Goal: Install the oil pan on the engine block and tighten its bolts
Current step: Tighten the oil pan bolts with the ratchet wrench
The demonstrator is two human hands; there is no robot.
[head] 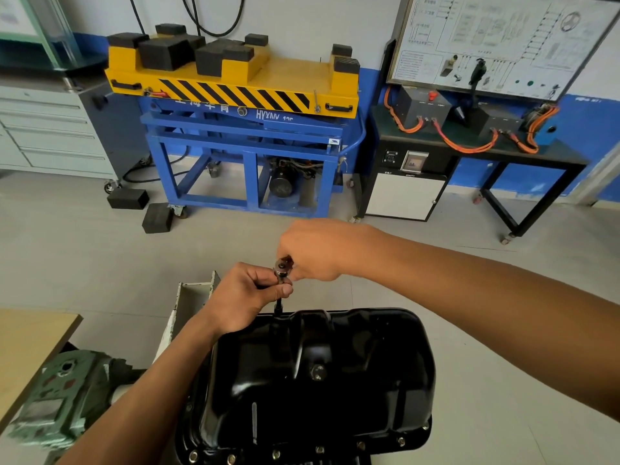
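Note:
A glossy black oil pan (335, 374) lies upside down on the engine block, filling the lower middle of the view. Several bolts (275, 454) show along its near flange, and a drain plug (318, 371) sits on its side. A ratchet wrench (282, 270) with a thin extension stands upright over the pan's far edge. My left hand (245, 297) grips the extension just below the ratchet head. My right hand (315, 251) grips the ratchet's handle, which is mostly hidden inside the fist. The bolt under the socket is hidden.
A greenish engine stand part (63, 397) sits at lower left beside a tan tabletop (27, 344). A white bracket (191, 307) stands behind my left hand. Across the floor are a blue and yellow lift cart (241, 129), black rubber blocks (127, 198) and a wheeled training bench (469, 156).

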